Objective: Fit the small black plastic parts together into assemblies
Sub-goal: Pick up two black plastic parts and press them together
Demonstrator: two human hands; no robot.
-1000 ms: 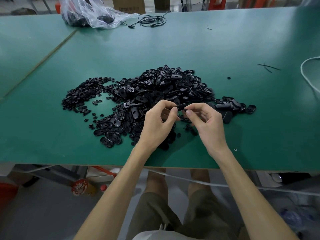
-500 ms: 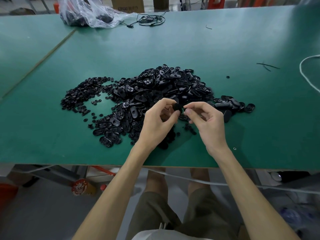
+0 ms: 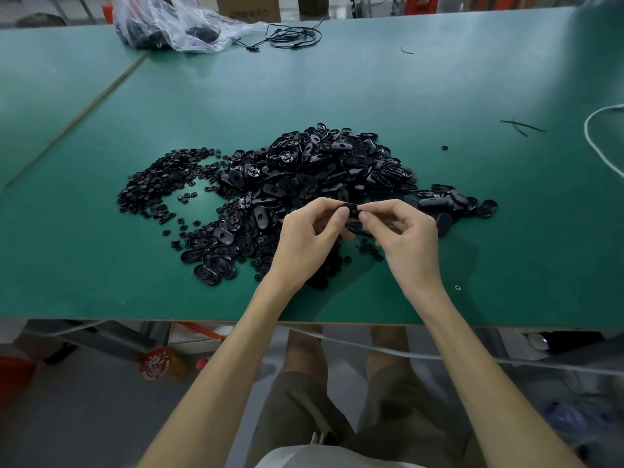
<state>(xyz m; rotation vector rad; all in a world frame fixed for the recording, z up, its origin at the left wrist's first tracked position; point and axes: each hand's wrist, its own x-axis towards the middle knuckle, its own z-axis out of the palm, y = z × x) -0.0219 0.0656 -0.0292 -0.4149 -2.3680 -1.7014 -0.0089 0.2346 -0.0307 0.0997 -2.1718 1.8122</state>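
Both the left hand and right hand still pinch a small flat black plastic part above the loose black plastic pile, now turned edge-on; fitting looks underway.

The black part pinched between the left hand and the right hand has rotated. 0.5 s ago it showed a broad, rounded face to the camera; it now lies edge-on, as a thin flat strip, as at 1 s ago.
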